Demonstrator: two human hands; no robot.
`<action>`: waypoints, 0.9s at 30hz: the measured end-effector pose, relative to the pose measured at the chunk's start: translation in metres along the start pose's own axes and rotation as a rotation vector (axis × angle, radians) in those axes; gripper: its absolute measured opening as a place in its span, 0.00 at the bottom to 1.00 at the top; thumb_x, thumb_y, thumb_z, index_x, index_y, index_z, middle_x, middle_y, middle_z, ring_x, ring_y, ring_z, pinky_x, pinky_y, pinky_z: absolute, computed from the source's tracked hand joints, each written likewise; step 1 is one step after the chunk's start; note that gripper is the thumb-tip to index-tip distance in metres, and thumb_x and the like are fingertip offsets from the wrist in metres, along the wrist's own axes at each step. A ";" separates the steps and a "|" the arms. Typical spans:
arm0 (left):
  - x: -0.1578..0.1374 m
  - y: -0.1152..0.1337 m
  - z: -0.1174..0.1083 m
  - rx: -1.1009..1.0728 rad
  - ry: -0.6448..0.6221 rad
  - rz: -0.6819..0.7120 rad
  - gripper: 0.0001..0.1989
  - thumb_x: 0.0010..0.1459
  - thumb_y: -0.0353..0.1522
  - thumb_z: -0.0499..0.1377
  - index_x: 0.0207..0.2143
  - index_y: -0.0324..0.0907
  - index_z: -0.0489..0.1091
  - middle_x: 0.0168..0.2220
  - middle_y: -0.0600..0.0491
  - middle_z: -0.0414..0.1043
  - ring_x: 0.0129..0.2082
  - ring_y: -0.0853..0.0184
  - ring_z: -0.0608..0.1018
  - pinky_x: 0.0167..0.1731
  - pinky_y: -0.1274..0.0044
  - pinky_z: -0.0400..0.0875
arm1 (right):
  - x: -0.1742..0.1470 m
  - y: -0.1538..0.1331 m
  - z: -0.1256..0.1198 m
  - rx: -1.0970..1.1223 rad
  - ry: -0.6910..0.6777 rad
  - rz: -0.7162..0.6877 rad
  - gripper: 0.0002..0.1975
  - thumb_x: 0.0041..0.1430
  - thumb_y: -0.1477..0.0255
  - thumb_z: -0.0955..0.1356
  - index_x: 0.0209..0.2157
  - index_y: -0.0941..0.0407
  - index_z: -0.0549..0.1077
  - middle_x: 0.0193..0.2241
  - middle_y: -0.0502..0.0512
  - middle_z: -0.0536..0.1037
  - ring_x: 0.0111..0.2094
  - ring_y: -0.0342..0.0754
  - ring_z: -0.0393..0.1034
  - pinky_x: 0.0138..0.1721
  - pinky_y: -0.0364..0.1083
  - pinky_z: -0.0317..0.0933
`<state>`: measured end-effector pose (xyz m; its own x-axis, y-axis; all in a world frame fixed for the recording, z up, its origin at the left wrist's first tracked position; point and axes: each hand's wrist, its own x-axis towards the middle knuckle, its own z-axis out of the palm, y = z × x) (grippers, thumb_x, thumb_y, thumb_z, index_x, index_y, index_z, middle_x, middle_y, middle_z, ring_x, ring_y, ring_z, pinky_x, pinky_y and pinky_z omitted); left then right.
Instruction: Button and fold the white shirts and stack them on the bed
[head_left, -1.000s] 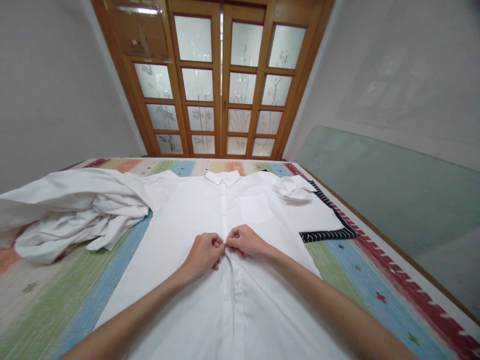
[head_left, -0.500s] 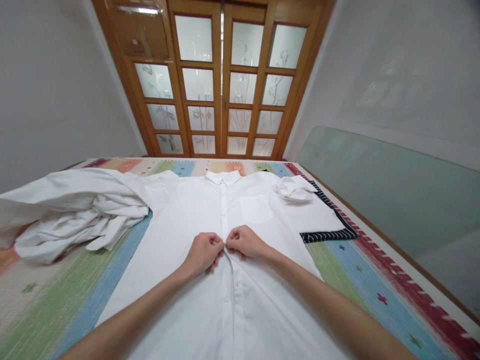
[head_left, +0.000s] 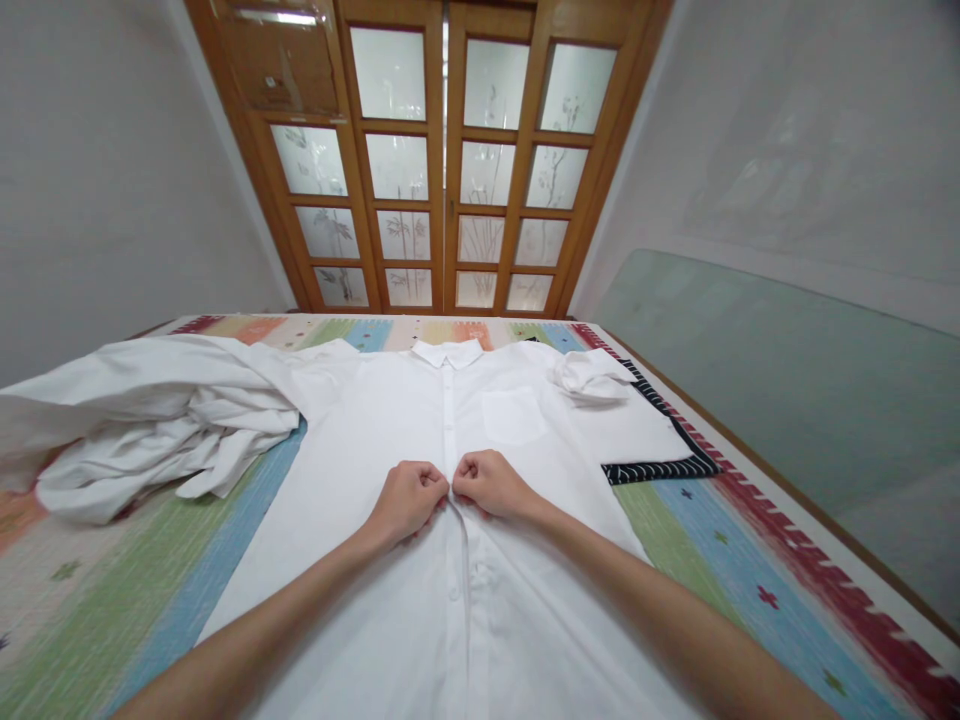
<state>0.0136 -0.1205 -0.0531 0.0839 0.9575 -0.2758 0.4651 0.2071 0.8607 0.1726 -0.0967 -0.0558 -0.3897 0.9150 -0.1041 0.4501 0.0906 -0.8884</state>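
White shirt [head_left: 352,430] | bottom cropped | left hand [head_left: 411,498], right hand [head_left: 491,483] partly hide placket [head_left: 449,425]

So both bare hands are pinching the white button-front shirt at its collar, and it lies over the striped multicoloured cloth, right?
Not at the collar: the head view shows the left hand and right hand pinching the white button-front shirt partway down its placket. It does lie over the striped multicoloured cloth.
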 end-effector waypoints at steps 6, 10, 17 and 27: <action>0.001 0.001 -0.001 0.023 -0.007 -0.013 0.09 0.51 0.27 0.53 0.19 0.40 0.67 0.10 0.61 0.60 0.07 0.74 0.62 0.08 0.83 0.50 | -0.001 -0.002 0.000 -0.033 0.012 -0.010 0.07 0.49 0.78 0.66 0.20 0.56 0.67 0.12 0.43 0.68 0.12 0.38 0.59 0.17 0.38 0.52; 0.002 0.000 0.001 0.010 0.001 -0.026 0.09 0.51 0.28 0.52 0.20 0.39 0.67 0.09 0.61 0.59 0.06 0.75 0.61 0.08 0.83 0.49 | -0.001 -0.001 0.002 -0.052 0.027 -0.021 0.06 0.49 0.79 0.66 0.20 0.57 0.67 0.13 0.43 0.69 0.13 0.38 0.60 0.18 0.38 0.52; 0.005 -0.001 0.000 -0.092 -0.010 -0.111 0.10 0.51 0.28 0.53 0.17 0.40 0.64 0.08 0.61 0.58 0.06 0.76 0.58 0.07 0.83 0.47 | 0.004 0.002 -0.014 0.068 0.080 0.024 0.05 0.47 0.78 0.65 0.21 0.57 0.69 0.14 0.43 0.69 0.12 0.37 0.58 0.14 0.37 0.51; 0.004 -0.005 0.001 -0.153 -0.016 -0.064 0.09 0.50 0.30 0.55 0.18 0.40 0.64 0.09 0.62 0.59 0.07 0.77 0.59 0.08 0.84 0.48 | 0.002 0.003 -0.008 0.046 -0.046 -0.020 0.04 0.48 0.74 0.67 0.24 0.59 0.74 0.16 0.46 0.73 0.13 0.38 0.62 0.15 0.37 0.53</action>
<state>0.0122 -0.1176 -0.0592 0.0733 0.9383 -0.3379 0.3309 0.2968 0.8958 0.1800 -0.0913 -0.0551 -0.4351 0.8942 -0.1059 0.4051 0.0894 -0.9099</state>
